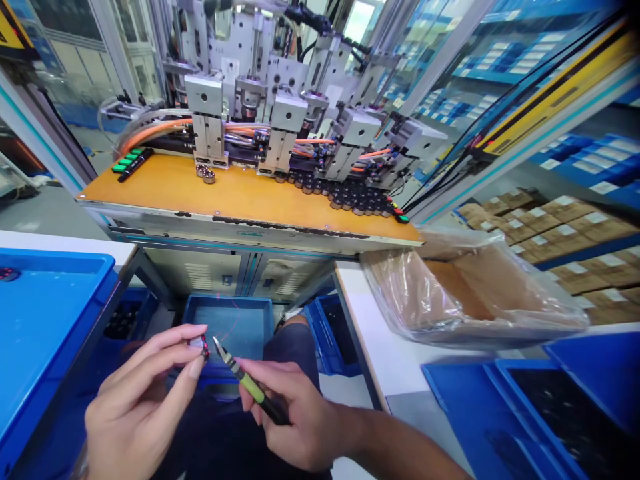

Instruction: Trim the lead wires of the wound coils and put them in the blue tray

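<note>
My left hand (143, 397) pinches a small dark coil part (199, 345) between thumb and fingertips, low in the frame above my lap. My right hand (293, 413) is closed round the green-and-black handle of small cutters (240, 377), whose metal tip points up-left and almost touches the coil. A thin reddish wire runs up from the part over a blue bin (227, 323) below the bench.
An orange-topped machine bench (240, 197) carries grey fixture heads and a row of dark coil parts (350, 197). A blue tray (45, 320) lies at left. A plastic-lined carton (465, 287) stands at right, with blue trays (550, 400) beside it.
</note>
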`<state>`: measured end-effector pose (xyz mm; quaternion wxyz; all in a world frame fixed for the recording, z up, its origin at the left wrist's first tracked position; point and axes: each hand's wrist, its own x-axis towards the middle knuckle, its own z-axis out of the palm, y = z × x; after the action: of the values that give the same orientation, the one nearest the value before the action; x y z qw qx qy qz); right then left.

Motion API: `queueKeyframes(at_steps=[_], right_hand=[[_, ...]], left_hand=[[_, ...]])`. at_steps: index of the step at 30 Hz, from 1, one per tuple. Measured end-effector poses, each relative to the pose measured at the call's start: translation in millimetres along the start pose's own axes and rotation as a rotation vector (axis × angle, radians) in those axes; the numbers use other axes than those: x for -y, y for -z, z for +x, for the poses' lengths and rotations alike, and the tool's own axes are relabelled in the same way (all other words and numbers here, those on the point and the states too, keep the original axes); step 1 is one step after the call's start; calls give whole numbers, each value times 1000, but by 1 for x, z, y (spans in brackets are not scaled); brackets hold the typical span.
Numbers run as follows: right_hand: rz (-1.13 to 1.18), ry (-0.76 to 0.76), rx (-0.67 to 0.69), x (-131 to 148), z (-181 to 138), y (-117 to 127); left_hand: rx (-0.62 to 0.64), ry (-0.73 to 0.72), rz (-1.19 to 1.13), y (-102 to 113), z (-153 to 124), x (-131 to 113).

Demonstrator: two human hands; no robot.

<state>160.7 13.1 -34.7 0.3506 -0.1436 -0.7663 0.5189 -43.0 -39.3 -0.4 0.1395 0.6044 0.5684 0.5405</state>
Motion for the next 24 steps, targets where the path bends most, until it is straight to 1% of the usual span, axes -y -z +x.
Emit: queueKeyframes(at_steps=[3, 5, 7, 9, 12, 14, 17, 19, 21, 22, 24], right_hand=[[151, -51, -21, -4, -3, -4], [182, -48, -57, -5, -3, -4], [176, -54, -59, -4, -3, -2], [157, -96, -44, -1, -2, 1], [127, -140, -56, 4, -2, 6], [118, -122, -63, 7, -3, 8], [103, -96, -41, 10, -6, 11], [116, -99, -12, 12, -10, 12], [173, -122, 36, 13, -13, 14], [207, -138, 62, 14, -15, 15], [257, -176, 112, 16, -17, 17]], left_hand=[[4, -11, -12, 0, 0, 5], [23, -59, -25, 1, -1, 12], [26, -138, -61, 3, -1, 19], [11, -192, -114, 5, 0, 24], [-17, -172, -205, 7, 2, 26], [-6, -155, -251, 7, 2, 25], [25, -183, -277, 7, 1, 25], [30, -173, -230, 8, 0, 25], [43, -142, -127, 9, -1, 24], [60, -154, -50, 11, -1, 23], [85, -251, 117, 13, 0, 18]])
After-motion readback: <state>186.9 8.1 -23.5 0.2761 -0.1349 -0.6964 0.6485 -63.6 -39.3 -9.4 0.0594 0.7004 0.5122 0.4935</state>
